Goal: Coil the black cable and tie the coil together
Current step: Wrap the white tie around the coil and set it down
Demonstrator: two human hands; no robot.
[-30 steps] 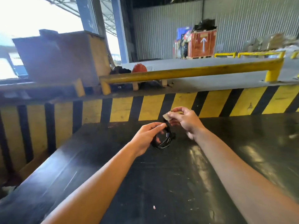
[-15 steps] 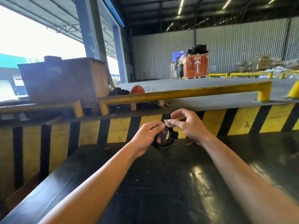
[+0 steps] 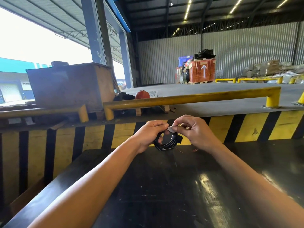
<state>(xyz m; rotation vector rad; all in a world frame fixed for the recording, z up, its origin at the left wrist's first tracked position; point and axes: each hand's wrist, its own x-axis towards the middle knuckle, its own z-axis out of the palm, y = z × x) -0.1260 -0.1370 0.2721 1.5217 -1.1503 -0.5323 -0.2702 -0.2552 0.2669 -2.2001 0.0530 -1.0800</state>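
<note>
A small coil of black cable (image 3: 166, 144) hangs in the air above the far part of a black table (image 3: 164, 186). My left hand (image 3: 148, 134) grips the coil's left side with fingers closed around the loops. My right hand (image 3: 195, 131) pinches a small pale tie piece (image 3: 171, 129) at the top of the coil between thumb and fingers. The top of the coil is hidden by both hands' fingertips.
A yellow and black striped wall (image 3: 246, 127) rises just behind the table. Above it runs a yellow guard rail (image 3: 189, 98), with a brown box (image 3: 70, 84) at the left and a red crate (image 3: 202, 71) far back. Thin red scraps (image 3: 194, 150) lie on the table.
The view has tilted upward, showing more of the roof. Both hands stay together on the coil, my left fingers now closed tighter on it, my right still pinching the pale piece.
</note>
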